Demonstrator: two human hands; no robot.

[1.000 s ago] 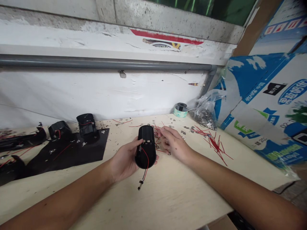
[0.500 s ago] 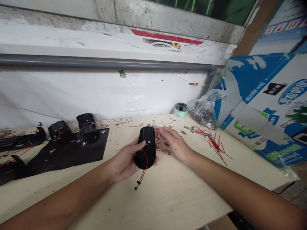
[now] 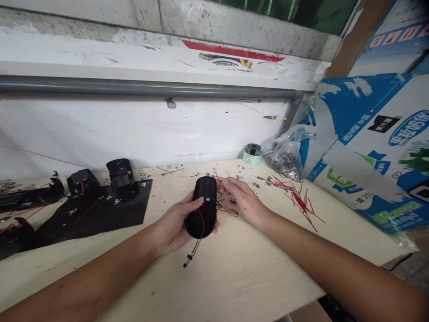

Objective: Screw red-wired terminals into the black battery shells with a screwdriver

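My left hand point(image 3: 170, 228) is shut around a black rounded plastic housing point(image 3: 201, 208), which stands tilted above the wooden tabletop point(image 3: 241, 273). A red wire and a black wire point(image 3: 197, 241) hang from the housing and end in a small metal plug point(image 3: 186, 263). My right hand point(image 3: 243, 201) is just right of the housing, its fingers curled and not touching it. Its fingertips are over loose red wire pieces point(image 3: 219, 179) and small metal parts point(image 3: 219, 205). Nothing shows in that hand.
A black mat point(image 3: 110, 219) holds several black housings point(image 3: 120, 175) at left. To the right lie cut red wires point(image 3: 301, 203). A tape spool point(image 3: 252, 154) and a bag of metal parts point(image 3: 286, 161) stand at the back. A grey pipe point(image 3: 144, 88) runs along the wall.
The housing in my left hand has shifted slightly left and tilted, swinging its wires and plug to the left. My right hand has barely moved.
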